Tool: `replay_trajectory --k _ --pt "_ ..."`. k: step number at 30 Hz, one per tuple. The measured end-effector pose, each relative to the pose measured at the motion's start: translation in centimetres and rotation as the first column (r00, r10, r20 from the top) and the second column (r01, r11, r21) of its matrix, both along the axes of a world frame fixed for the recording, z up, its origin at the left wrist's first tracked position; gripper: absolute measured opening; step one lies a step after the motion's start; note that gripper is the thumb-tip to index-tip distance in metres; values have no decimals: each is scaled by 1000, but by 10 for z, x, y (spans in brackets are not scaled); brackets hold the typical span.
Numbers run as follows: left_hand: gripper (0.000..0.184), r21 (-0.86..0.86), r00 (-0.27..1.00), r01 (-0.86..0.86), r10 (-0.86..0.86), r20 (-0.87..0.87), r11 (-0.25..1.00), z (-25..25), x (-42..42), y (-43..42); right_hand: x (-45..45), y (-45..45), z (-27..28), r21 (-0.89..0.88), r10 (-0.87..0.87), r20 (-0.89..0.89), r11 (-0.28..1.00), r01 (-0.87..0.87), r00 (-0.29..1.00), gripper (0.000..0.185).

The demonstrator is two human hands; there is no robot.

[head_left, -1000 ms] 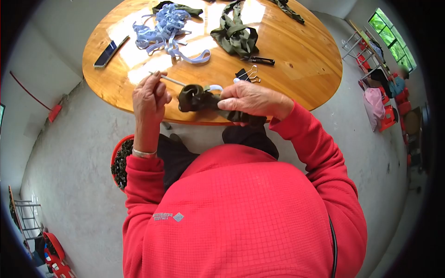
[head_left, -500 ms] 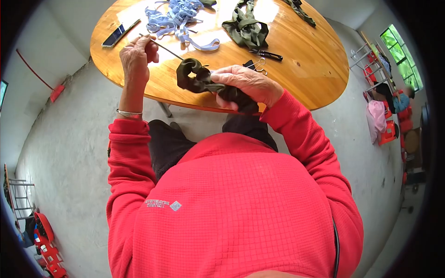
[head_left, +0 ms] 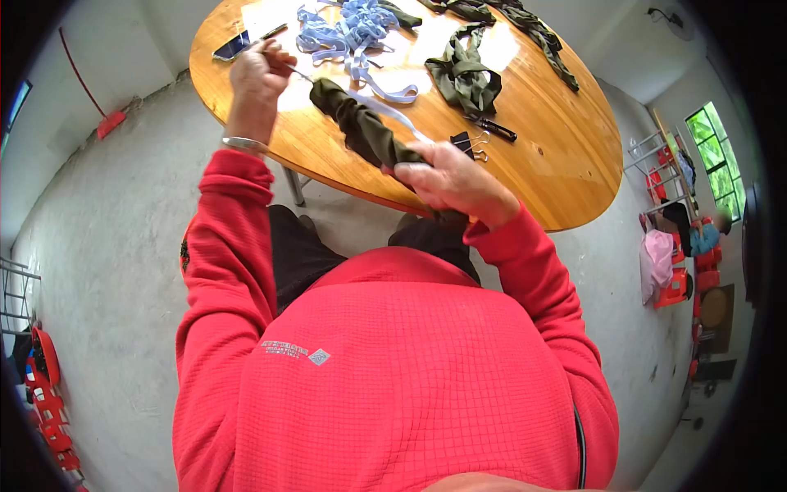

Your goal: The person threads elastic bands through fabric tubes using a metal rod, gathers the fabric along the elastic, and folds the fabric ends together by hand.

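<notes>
My left hand [head_left: 261, 79], at the table's near left edge, is closed around a thin metal rod [head_left: 302, 75]. The rod's far part meets the end of a dark green fabric tube [head_left: 361, 123] and is hidden there. The tube is stretched out on a slant, with gathered folds along it. Its lower right part is gripped by my right hand [head_left: 455, 176], which is slightly blurred. A pale strap [head_left: 389, 112] runs beside the tube to the fingers of my right hand; whether they hold it too, I cannot tell.
On the round wooden table [head_left: 566, 168] lie a heap of light blue straps [head_left: 348, 33], green fabric pieces [head_left: 465, 74], a black binder clip [head_left: 465, 144], a black pen-like tool [head_left: 497, 129] and a dark blue flat item [head_left: 232, 46]. A person [head_left: 703, 238] sits far right.
The bunched fabric tube has been drawn out into a long, straighter shape. Less of the rod shows between my left hand and the fabric. A pale strap now shows beside the tube.
</notes>
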State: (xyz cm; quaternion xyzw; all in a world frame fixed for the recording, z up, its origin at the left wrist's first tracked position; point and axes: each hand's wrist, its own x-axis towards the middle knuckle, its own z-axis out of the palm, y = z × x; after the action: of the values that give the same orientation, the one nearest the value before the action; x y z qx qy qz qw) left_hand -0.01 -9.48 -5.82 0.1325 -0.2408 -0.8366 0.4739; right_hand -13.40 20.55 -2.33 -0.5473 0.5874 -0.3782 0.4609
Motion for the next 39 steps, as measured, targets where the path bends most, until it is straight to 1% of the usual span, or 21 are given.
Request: replay_trajectory --k 1,2,5,7,9,10,11,13,14,17,19,22,24,25,30,31,33,34,35,37,39 --pt "23 33 998 -59 59 11 998 4 10 -6 0 8 2 -12 -4 -21 1000 3 1000 18" --pt "25 37 992 -112 110 60 993 5 16 -10 -7 12 -8 -107 11 -24 994 -14 1000 18" --pt "26 9 997 -68 67 43 998 7 19 -10 -13 13 -9 -200 40 -164 977 -73 986 18" --pt "24 -65 998 55 -55 -6 996 13 6 6 -19 5 3 -48 101 -168 993 -110 981 28" --pt "23 -126 1000 26 -24 20 992 23 -12 33 -26 -5 16 105 153 -164 985 -137 975 38" --pt "27 -146 996 4 9 91 989 37 -16 53 -26 -8 17 37 163 -116 986 -160 980 44" --pt "26 -145 997 3 9 81 989 39 -22 57 -27 -15 10 17 114 1 993 -114 993 41" --pt "26 -146 998 -2 11 64 989 40 -30 60 -18 -27 10 -96 27 50 995 -22 998 33" --pt "20 -139 999 30 -34 -27 990 29 -37 51 -19 -33 6 -120 -3 152 993 22 988 29" --pt "17 -112 985 169 -163 65 979 26 -56 87 -23 -47 0 -134 -81 424 980 150 902 17" --pt "19 -28 987 161 -161 29 986 27 -58 110 -27 -41 7 10 -102 531 993 114 841 17" --pt "17 -6 972 228 -228 -52 974 19 -56 90 -43 -37 -4 10 84 580 994 -111 810 18" --pt "20 -6 947 275 -272 -170 961 19 -48 66 -48 -25 -4 21 90 503 993 -116 859 21" --pt "21 44 980 180 -175 -99 983 29 -42 60 -50 -19 -2 25 93 462 993 -118 882 24" --pt "25 -35 1000 -1 2 9 999 37 -18 20 -68 2 13 162 111 250 974 -155 962 22" --pt "25 -45 995 77 -79 -58 996 34 -9 6 -74 4 11 181 108 253 971 -157 961 21" --pt "28 -39 999 -42 43 16 998 34 2 -20 -87 8 3 218 100 260 963 -159 960 19" --pt "30 -70 998 -63 63 -8 996 34 12 -29 -96 8 0 194 168 293 953 -231 941 16" --pt "32 -101 996 -84 81 -33 991 34 22 -38 -97 11 0 203 148 272 957 -207 951 17" --pt "36 -42 990 -140 141 30 989 39 45 -63 -100 17 3 218 104 229 964 -155 968 18" --pt "34 -68 975 -211 215 63 975 38 77 -101 -106 21 3 225 77 193 967 -120 978 24"
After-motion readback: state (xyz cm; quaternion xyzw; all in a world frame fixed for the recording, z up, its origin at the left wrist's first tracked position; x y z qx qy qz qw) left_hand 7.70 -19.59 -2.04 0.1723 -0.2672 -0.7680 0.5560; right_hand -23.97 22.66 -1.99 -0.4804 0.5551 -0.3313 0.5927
